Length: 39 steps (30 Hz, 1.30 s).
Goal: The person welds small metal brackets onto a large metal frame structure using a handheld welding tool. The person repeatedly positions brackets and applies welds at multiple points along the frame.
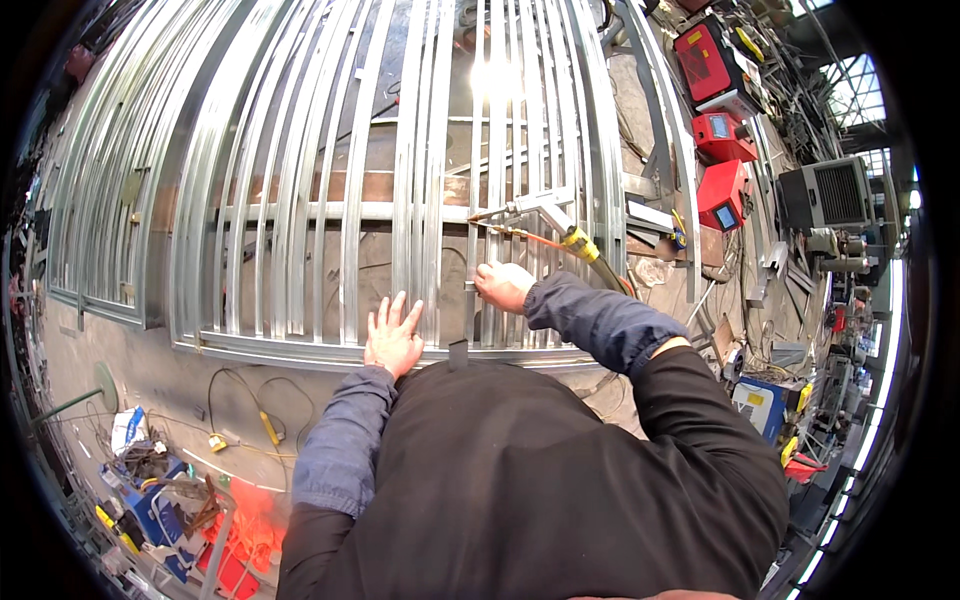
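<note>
Long silvery metal bars [352, 250] run away from me in a frame, with a cross rail [290, 349] at the near end. My left hand [393, 335] lies on the bars near that rail, fingers spread and holding nothing. Farther right, my right hand [503, 286] is closed, fingers pinched over a narrow bar. A small metal piece [469, 286] pokes out at its fingertips; most of it is hidden. Just beyond this hand a welding torch [545, 208] rests across the bars. Its tip points left, and its yellow collar [578, 243] leads into a thick cable.
Another barred metal frame [110, 210] stands at the left. Red machines [722, 195] and a grey vented unit [825, 194] line the right side. Cables [262, 400] trail over the floor at the near left, by blue and red gear and orange material [252, 530].
</note>
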Motion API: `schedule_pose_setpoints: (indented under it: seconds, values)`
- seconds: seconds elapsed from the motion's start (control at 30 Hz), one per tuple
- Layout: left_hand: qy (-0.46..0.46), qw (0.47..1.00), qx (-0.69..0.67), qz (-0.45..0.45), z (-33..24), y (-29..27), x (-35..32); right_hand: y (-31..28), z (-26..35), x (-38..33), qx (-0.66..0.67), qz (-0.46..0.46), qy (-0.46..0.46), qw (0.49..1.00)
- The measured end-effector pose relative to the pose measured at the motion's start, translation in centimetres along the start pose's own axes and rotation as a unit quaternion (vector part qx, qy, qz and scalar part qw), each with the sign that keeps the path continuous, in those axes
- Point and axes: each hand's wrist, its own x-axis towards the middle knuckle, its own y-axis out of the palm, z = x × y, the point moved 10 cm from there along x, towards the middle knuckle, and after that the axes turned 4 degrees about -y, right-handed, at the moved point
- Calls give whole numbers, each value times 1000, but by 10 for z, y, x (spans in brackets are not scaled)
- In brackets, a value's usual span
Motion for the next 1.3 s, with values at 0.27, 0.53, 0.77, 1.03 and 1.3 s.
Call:
schedule_pose_setpoints:
  seconds: [0.27,0.53,0.77,1.03,1.3]
  values:
    - [-15,1000,-1,8,4,3,-1,-40,13,-15,37,-35,-26,998]
    - [-22,999,-18,22,1,2,-1,-9,-10,-5,189,112,138,966]
    - [-18,1000,-2,14,1,3,2,-64,24,-25,332,151,176,914]
    - [-53,992,-113,14,10,0,6,-88,6,-35,492,-33,267,828]
    - [-147,952,-253,-92,13,-12,31,-17,39,-28,593,-119,272,748]
